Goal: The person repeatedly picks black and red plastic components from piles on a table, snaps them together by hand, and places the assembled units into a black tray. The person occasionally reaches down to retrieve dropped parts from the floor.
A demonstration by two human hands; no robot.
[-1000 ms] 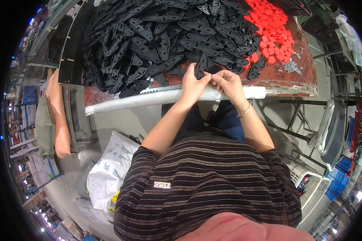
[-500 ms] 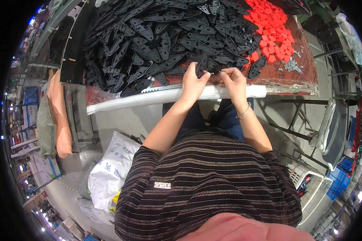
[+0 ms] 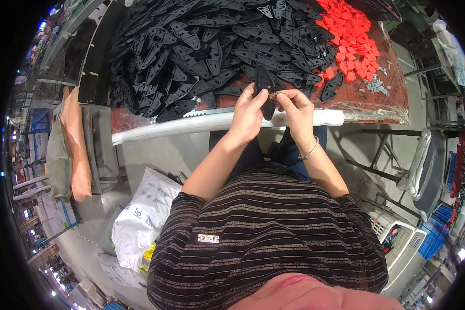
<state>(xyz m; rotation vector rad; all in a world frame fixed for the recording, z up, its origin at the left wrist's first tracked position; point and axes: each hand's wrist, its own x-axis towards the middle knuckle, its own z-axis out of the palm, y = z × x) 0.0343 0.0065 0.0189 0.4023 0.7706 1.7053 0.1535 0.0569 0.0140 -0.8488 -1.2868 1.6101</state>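
Observation:
My left hand [image 3: 247, 114] is closed on a long black plastic part [image 3: 265, 77], tapered at its ends, just above the front edge of the table. The part stands roughly lengthwise away from me, and its lower end shows between my hands. On its right side my right hand [image 3: 298, 109] is closed in a pinch against the part; whatever sits between those fingertips is too small to make out. Behind both hands lies a big pile of similar black plastic parts [image 3: 191, 62]. A single black part [image 3: 332, 87] lies apart to the right.
Red plastic pieces [image 3: 354, 57] are heaped right of the black pile, with small silvery metal bits [image 3: 378, 86] beside them. A white padded roll [image 3: 191, 126] runs along the table's front edge. On the floor stand a white sack [image 3: 142, 217] and a white plastic crate [image 3: 405, 248].
The black part has turned and come nearer, so more of it shows between my hands. My right hand has moved slightly left against it.

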